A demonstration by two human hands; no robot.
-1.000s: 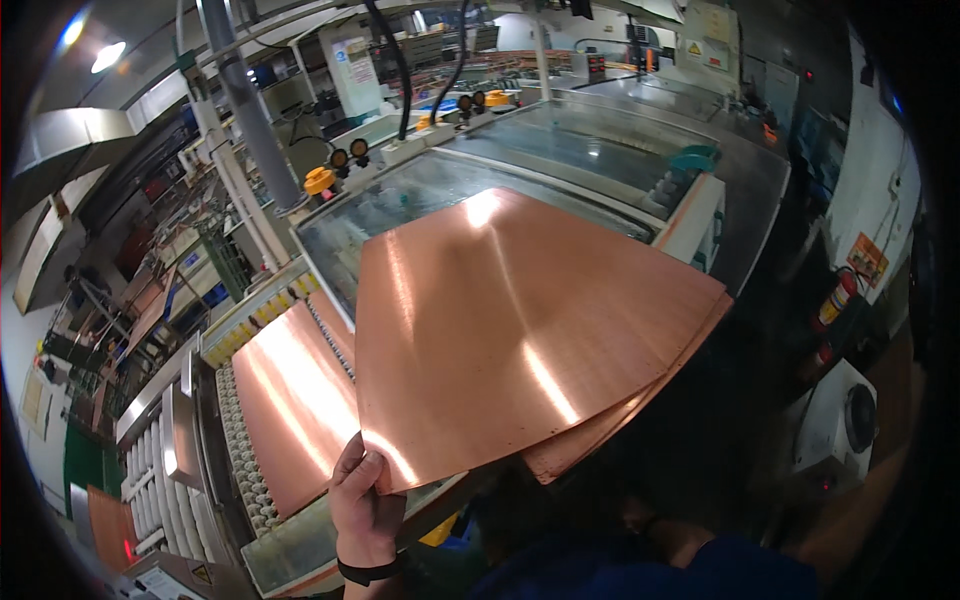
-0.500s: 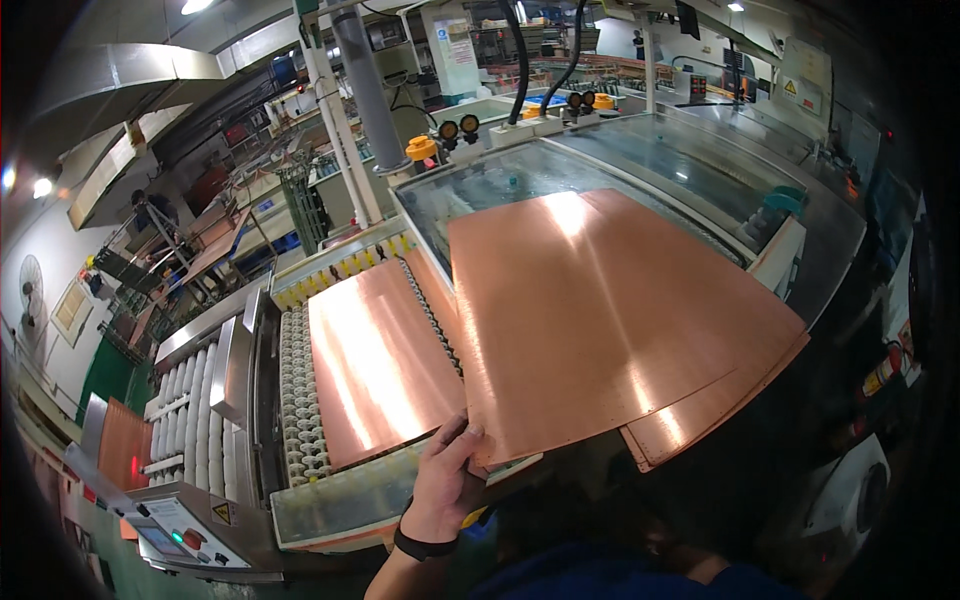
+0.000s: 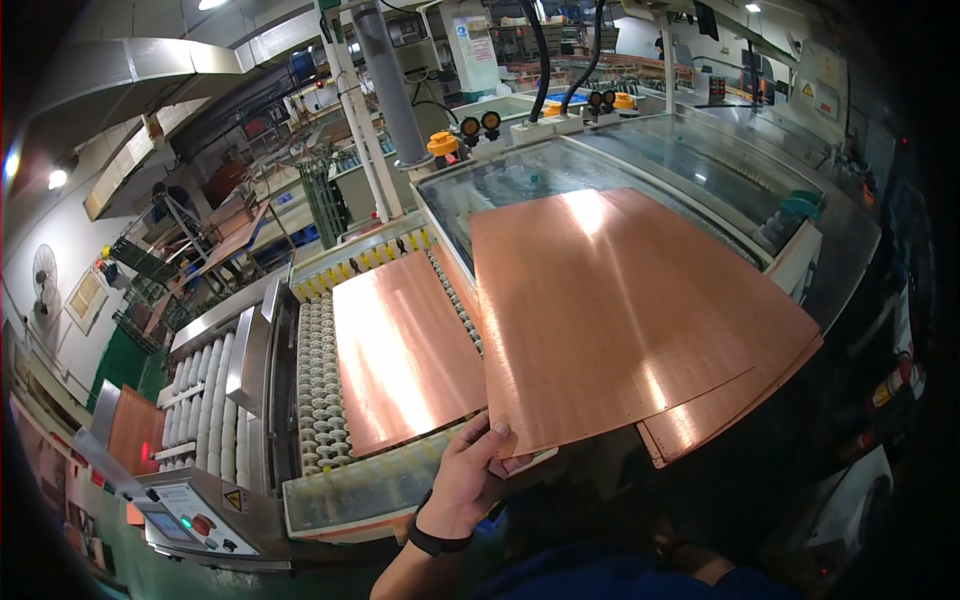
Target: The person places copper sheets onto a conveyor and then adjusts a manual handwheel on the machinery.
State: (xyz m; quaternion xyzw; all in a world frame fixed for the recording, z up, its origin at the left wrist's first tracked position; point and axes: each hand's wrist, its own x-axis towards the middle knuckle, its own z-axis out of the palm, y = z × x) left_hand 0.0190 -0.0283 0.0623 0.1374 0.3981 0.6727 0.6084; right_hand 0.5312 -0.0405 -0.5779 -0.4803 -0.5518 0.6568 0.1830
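My left hand, with a black band at the wrist, pinches the near left corner of a large copper sheet, thumb on top. This sheet lies tilted over the machine's clear cover, and another copper sheet sticks out beneath its near right side. Of my right arm only a dim part shows at the lower edge; its fingers are lost in the dark. To the left of my left hand, a separate copper sheet rests flat on the conveyor's small white wheels.
White rollers and a control panel stand at the left. Clear covers run along the machine behind the sheets. Pressure gauges and black hoses rise at the back. A grey pipe stands upright beside them.
The whole view has shifted, so things appear slightly farther right and mostly a little higher. My left hand keeps its hold on the sheet's corner.
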